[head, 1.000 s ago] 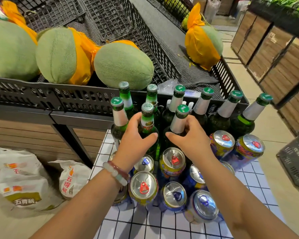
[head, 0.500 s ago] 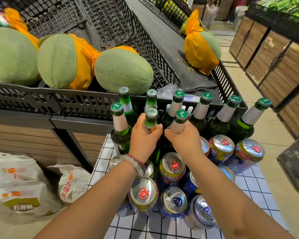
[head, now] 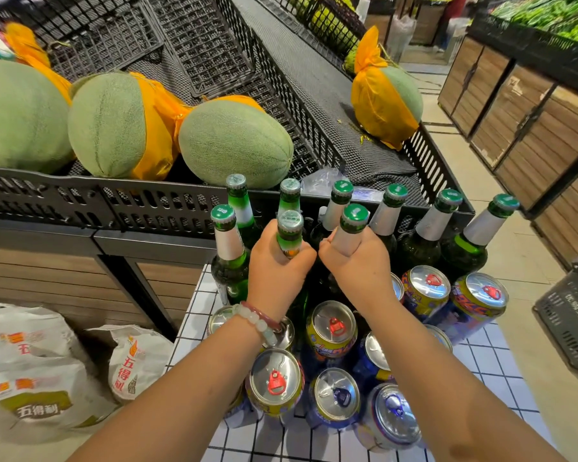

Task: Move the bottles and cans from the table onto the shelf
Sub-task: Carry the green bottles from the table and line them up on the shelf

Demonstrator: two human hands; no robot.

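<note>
**A:** What have the hands got at the moment?

**B:** From my feed, the left hand (head: pixel 276 271) is clamped round the neck of a green bottle (head: pixel 289 235), whose cap pokes out above the fist. The right hand (head: pixel 356 261) is wrapped the same way round the foil-wrapped bottle (head: pixel 351 226) just beside it, at 3 o'clock from the first. The two fists nearly touch. I can't tell whether either bottle has left the surface; their bases are hidden behind the hands.

**A:** Where does everything else sit?

**B:** On the white tiled worktop (head: pixel 481 358). More bottles stand upright in a back row (head: pixel 444 225), running from 11 o'clock of the hands round to 2 o'clock, against the black crate wall (head: pixel 114 208). One tall bottle (head: pixel 229 251) stands just at 9 o'clock of the left hand. The cans (head: pixel 331 331) are packed close together toward 6 o'clock, beneath both forearms, tops up, with two more cans (head: pixel 477 298) out at 4 o'clock of the right hand.

**A:** And around the worktop?

**B:** Green melons (head: pixel 234 141) with orange wrapping lie in the crate at 11 to 12 o'clock, one more melon (head: pixel 391 91) farther off at 1 o'clock. Printed white bags (head: pixel 30 368) rest on the floor at 8 o'clock. A bead bracelet (head: pixel 259 323) circles the left wrist.
</note>
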